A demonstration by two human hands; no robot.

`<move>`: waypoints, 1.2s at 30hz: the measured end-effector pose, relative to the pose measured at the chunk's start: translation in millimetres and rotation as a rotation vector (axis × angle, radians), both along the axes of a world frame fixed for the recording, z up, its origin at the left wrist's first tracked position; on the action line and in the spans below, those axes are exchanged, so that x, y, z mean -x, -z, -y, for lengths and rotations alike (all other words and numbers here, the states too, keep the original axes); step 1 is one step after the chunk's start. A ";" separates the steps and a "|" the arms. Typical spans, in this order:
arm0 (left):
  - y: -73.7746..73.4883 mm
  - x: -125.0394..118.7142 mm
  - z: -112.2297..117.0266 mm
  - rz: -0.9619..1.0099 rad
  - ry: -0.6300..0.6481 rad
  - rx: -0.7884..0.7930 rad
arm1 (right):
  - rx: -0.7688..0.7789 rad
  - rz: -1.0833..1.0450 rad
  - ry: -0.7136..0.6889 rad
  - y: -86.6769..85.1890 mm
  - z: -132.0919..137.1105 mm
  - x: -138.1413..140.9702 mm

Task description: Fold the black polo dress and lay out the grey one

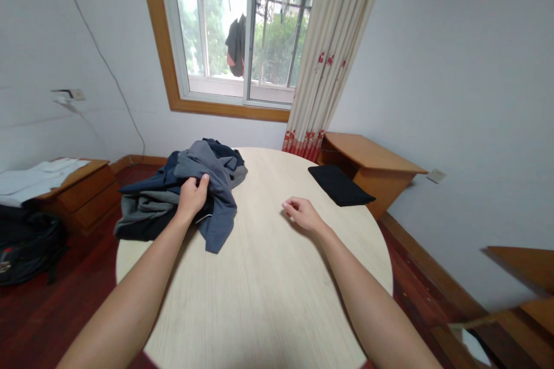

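Observation:
On the left part of the round table lies a heaped pile of clothes (151,207) in navy, grey and black. My left hand (193,196) is closed on a slate-grey garment (210,167) at the top of this pile. Its thumb shows on the cloth, while the other fingers are mostly hidden in the folds. One end of the garment hangs down onto the tabletop. Over the middle of the table is my right hand (303,213), its fingers curled in loosely with nothing visible in them. A flat, folded black cloth (340,185) lies farther back on the right.
The pale round table (259,288) stands before a window (242,29) with a patterned curtain (324,52). Behind it on the right is a wooden desk (372,153). A low cabinet (86,196) with papers and a black bag (30,245) are at the left.

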State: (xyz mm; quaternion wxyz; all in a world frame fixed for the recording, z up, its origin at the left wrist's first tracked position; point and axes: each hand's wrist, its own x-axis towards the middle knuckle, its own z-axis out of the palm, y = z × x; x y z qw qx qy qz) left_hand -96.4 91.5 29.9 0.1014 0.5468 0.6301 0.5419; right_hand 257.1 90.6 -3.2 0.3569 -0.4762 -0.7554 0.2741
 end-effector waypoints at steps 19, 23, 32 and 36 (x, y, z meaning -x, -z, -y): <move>16.6 -8.9 13.3 -0.686 0.416 0.691 | 0.027 0.023 -0.049 7.7 -2.4 0.5; 17.6 -24.3 20.3 -0.680 0.513 0.612 | 0.022 0.018 -0.050 11.1 -4.2 0.7; 2.9 -45.3 14.0 0.360 0.609 0.155 | 0.033 0.005 -0.063 10.0 -5.0 -1.2; 5.7 -28.9 -2.7 0.469 0.272 -0.144 | 0.028 0.018 -0.064 8.2 -4.3 -1.1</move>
